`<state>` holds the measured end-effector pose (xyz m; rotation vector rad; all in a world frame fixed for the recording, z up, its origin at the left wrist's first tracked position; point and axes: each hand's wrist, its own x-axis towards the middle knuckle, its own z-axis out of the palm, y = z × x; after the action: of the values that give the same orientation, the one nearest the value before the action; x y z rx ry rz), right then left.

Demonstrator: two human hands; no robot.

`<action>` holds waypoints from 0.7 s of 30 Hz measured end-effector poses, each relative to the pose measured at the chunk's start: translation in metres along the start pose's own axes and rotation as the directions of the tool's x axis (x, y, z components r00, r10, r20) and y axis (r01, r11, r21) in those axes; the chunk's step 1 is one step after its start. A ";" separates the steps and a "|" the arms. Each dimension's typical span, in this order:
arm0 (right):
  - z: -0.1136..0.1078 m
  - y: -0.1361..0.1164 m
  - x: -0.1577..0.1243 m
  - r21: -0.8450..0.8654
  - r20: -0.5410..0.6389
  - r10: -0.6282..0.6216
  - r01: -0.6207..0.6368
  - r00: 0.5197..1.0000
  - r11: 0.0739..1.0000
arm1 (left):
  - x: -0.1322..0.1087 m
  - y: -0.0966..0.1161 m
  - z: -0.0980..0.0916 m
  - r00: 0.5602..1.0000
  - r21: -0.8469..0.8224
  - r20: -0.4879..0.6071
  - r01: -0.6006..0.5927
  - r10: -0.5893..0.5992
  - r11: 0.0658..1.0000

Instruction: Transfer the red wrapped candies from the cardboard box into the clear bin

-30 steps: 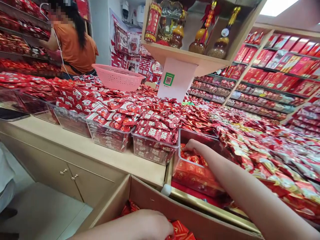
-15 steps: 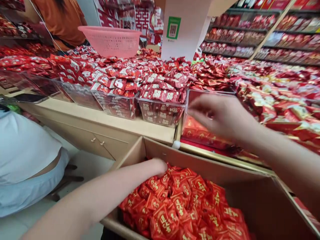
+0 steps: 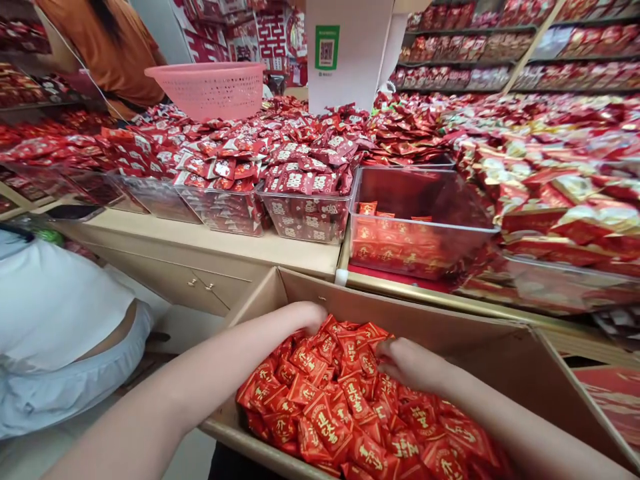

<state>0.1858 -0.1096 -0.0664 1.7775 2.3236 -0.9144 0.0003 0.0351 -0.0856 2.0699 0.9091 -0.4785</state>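
A cardboard box (image 3: pixel 400 303) stands before me, holding a heap of small red packets (image 3: pixel 345 407) with gold lettering. My left hand (image 3: pixel 314 316) reaches down at the heap's far left; its fingers are hidden among the packets. Close to it on the right, my right hand (image 3: pixel 403 359) touches the heap with its fingers curled downward. Whatever lies in those fingers is hidden. Beyond the box sits a clear plastic bin (image 3: pixel 425 230), partly filled with neat rows of similar red packets.
More clear bins (image 3: pixel 305 217) of packets line the counter (image 3: pixel 225 237). A pink basket (image 3: pixel 210 90) rests on the packets behind, beside a white pillar (image 3: pixel 345 83). One person in white (image 3: pixel 60 307) is at left; another in orange (image 3: pixel 113 50) stands farther back.
My right hand has come down from in front of the clear bin into the box. My left hand stays in the heap. The view has shifted slightly right.
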 end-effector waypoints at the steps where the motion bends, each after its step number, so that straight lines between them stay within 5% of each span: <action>1: -0.003 -0.003 0.001 0.082 -0.013 -0.015 0.016 1.000 0.997 | -0.005 0.004 -0.006 1.000 0.001 0.010 -0.014 0.014 1.000; 4: -0.006 -0.010 0.003 0.460 -0.010 0.023 -0.016 1.000 0.888 | -0.020 0.020 -0.022 0.996 -0.027 0.057 -0.065 0.066 0.998; 7: -0.007 -0.016 0.002 0.876 0.070 0.043 -0.082 0.997 0.476 | -0.032 0.036 -0.030 0.966 -0.308 0.086 -0.206 0.243 0.929; 10: -0.013 -0.020 0.001 0.990 0.078 -0.012 -0.076 0.997 0.118 | -0.039 0.048 -0.029 0.927 -0.611 0.014 -0.289 0.375 0.737; 12: -0.018 -0.021 0.000 0.998 0.033 0.011 -0.034 0.999 0.059 | -0.041 0.054 -0.026 0.933 -0.677 -0.042 -0.290 0.358 0.676; 17: -0.027 -0.017 -0.001 0.994 -0.079 0.141 0.068 0.987 0.085 | -0.043 0.057 -0.022 0.955 -0.720 0.055 -0.163 0.290 0.674; 21: -0.031 -0.013 0.000 0.988 -0.142 0.176 0.128 0.974 0.085 | -0.044 0.055 -0.024 0.953 -0.774 0.022 -0.175 0.302 0.609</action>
<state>0.1832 -0.0963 -0.0360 2.2383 1.5632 -3.0080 0.0127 0.0118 -0.0159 1.2984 0.5701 -0.0550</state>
